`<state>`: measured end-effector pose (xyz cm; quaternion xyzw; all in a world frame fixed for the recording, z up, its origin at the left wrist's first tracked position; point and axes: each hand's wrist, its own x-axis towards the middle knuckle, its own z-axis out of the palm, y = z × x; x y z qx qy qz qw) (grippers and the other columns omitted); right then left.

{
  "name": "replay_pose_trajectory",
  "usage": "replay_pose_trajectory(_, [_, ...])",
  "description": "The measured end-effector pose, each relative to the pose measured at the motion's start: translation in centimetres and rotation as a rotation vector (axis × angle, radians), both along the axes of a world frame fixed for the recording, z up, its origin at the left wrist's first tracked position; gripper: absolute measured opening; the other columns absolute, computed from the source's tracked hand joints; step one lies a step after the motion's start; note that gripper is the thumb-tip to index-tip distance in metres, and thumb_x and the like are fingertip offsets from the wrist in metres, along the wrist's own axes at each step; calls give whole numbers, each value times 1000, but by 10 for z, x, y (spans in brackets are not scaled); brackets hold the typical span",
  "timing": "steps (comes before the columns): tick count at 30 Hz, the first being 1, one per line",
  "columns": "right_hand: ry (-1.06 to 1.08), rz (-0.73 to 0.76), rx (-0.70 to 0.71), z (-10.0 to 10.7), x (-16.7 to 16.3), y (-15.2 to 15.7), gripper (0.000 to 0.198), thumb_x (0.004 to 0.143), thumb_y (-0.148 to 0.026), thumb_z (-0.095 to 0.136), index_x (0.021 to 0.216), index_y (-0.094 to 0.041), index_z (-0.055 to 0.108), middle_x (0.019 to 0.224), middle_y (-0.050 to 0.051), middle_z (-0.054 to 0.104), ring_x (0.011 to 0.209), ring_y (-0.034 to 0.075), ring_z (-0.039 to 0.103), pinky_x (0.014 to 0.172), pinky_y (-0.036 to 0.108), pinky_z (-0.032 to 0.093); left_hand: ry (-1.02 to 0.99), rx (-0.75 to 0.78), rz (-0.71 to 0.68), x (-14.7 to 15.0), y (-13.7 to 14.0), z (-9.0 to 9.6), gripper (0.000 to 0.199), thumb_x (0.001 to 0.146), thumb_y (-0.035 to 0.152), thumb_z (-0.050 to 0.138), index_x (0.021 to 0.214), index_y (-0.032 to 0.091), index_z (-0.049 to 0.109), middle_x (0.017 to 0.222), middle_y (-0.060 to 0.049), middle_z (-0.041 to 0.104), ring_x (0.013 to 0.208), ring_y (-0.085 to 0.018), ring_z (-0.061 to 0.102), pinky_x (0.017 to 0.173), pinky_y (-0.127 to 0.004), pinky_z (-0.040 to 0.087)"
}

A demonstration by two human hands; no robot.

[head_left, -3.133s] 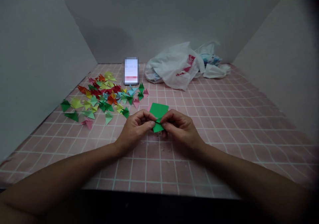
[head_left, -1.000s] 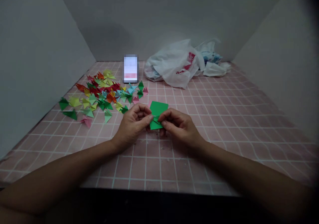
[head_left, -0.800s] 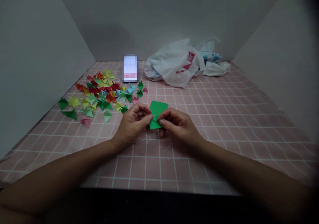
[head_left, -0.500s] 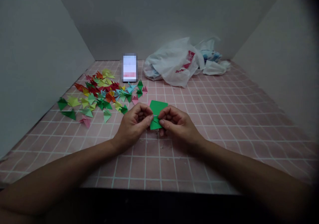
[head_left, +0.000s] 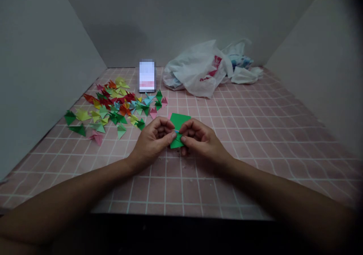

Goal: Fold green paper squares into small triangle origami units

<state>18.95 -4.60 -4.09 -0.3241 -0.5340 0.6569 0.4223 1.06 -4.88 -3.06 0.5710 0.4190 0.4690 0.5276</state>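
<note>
My left hand (head_left: 154, 136) and my right hand (head_left: 202, 138) meet at the middle of the table, thumbs and fingers pinching a small piece of green origami paper (head_left: 176, 142). Creases and a thin pale line show on it between the two thumbs. Just beyond my fingertips is a flat green paper surface (head_left: 180, 120), with a bit of pink at its left edge. Whether it joins the piece in my fingers or lies beneath it, I cannot tell. Fingers hide both sides of the held paper.
Several small folded paper shapes (head_left: 109, 104) in many colours spread over the left of the pink checked cloth (head_left: 255, 134). A phone (head_left: 146, 76) with a lit, blurred screen stands behind them. White plastic bags (head_left: 195, 70) lie against the back wall.
Both hands stay nearly in place on the green paper. The left thumb has shifted slightly to the right, and the creased part between the thumbs looks a little different.
</note>
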Motion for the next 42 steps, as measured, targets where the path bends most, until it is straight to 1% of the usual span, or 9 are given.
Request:
replay_pose_trajectory(5, [-18,0,-49,1,2,2,23,83,-29,72,97,-22,55,64,-6,63,46,11,59,46,23,49,9,38,12,1,0,-1,20,78,21,73,89,18,56,74,3,59,65,-9,58,58,-19,47])
replay_pose_trajectory(8, [-66,25,-90,0,2,2,23,83,-36,74,84,-20,58,54,-5,62,42,10,56,43,21,44,8,42,14,1,-1,-1,21,77,19,74,88,18,57,74,3,60,65,-9,58,58,-19,47])
replay_pose_trajectory(11, [-80,32,-122,-1,1,1,29,81,-39,74,71,-19,56,48,-3,60,41,10,54,42,20,41,0,22,5,0,-1,-1,20,78,20,73,90,17,57,72,3,61,64,-9,59,58,-19,48])
replay_pose_trajectory(17, [-69,-28,-113,0,1,2,29,78,-38,76,69,-18,57,51,-4,60,41,8,53,43,20,39,-31,-3,-6,-2,0,-2,21,84,23,69,100,16,57,72,3,64,61,-9,62,57,-19,51])
replay_pose_trajectory(23, [-66,-46,-120,0,1,1,25,79,-34,73,70,-18,57,53,-4,61,41,8,53,43,20,39,-55,0,10,-3,3,-3,21,84,22,70,99,17,56,68,5,63,57,-9,62,55,-19,52])
replay_pose_trajectory(27, [-62,-71,-123,2,0,-1,23,80,-33,72,71,-18,56,51,-4,60,42,8,53,43,20,38,-97,-76,23,-4,4,-4,23,89,35,66,101,17,58,76,2,65,60,-10,63,56,-21,53])
replay_pose_trajectory(30, [-78,-84,-113,4,-1,-1,23,80,-33,71,72,-19,55,49,-4,59,42,9,53,44,20,38,-61,-147,0,-4,3,-2,28,89,43,65,93,16,62,72,2,64,60,-10,61,57,-21,50])
replay_pose_trajectory(35, [-91,-84,-88,6,-1,-2,25,79,-36,72,72,-20,54,50,-5,59,43,9,52,46,21,39,33,-199,-68,-1,-2,6,26,79,37,75,76,15,63,64,3,59,55,-7,53,53,-19,42])
replay_pose_trajectory(42, [-69,-45,-110,3,-1,-1,26,79,-37,74,73,-20,55,53,-4,59,44,9,52,46,22,39,32,-218,-46,1,-2,7,26,80,36,72,72,14,62,62,2,57,54,-7,49,52,-20,39])
